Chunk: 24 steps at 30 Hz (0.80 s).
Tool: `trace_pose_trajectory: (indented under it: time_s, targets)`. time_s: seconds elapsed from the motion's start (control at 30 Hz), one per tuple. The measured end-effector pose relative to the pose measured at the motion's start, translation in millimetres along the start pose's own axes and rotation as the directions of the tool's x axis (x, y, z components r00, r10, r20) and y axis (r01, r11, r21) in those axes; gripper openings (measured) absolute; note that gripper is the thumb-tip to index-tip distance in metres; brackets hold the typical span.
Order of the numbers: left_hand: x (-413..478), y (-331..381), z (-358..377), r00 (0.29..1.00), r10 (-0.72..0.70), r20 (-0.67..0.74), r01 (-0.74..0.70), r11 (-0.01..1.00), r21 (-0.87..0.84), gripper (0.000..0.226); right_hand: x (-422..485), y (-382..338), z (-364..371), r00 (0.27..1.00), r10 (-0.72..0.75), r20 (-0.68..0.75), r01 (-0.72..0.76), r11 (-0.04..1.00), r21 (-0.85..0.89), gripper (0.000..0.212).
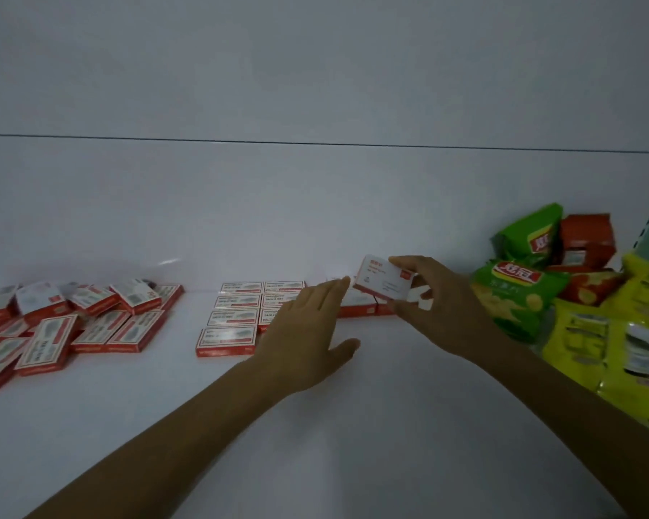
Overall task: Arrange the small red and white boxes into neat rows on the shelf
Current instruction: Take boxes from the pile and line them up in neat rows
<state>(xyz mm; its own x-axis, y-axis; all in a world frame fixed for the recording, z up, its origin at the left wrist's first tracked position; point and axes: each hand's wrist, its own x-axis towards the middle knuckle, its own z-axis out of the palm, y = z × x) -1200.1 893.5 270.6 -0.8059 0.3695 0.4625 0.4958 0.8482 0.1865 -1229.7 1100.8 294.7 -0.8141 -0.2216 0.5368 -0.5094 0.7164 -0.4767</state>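
Setting the held box (384, 280) down well means lowering it flat, squaring its long edge to the neat rows (237, 316) at the centre of the frame, and butting it against the last box without nudging the others. The right hand (443, 309) pinches this small red and white box between thumb and fingertips, tilted and lifted clear of the shelf (353, 425), just right of centre. Below it more boxes seem to lie by the back wall (315, 204), though blur and the hands hide how they sit. The left hand (304, 331) is spread, fingers straight, palm down over the rows' right end, holding nothing; whether it touches them I cannot tell. The left forearm (165, 451) and right forearm (559, 413) reach in from the lower edge. A loose pile (64, 324) lies at the left, and snack bags (517, 294) crowd the right.
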Motion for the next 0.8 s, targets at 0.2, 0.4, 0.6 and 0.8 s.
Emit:
trace_pose_trajectory:
  time_s: [0.2, 0.4, 0.6, 0.8]
  targets:
    - [-9, -5, 18, 0.995, -0.076, -0.058, 0.077, 0.997, 0.011, 0.071, -5, 24, 27, 0.988, -0.098, 0.122, 0.097, 0.995, 0.019, 0.055]
    - [-7, -7, 20, 0.996, -0.072, -0.056, 0.070, 0.997, -0.037, 0.075, -3, 33, 26, 0.939, -0.151, 0.310, 0.136, 0.988, 0.070, 0.057]
    - [-4, -8, 21, 0.998, -0.066, -0.019, 0.065, 0.995, -0.071, 0.074, -3, 28, 24, 0.909, -0.154, 0.388, 0.189, 0.981, -0.053, 0.054]
    - [-5, -7, 24, 1.000, -0.022, -0.012, 0.021, 0.999, -0.038, 0.068, -10, 16, 19, 0.913, -0.207, 0.352, 0.251, 0.964, -0.083, 0.042]
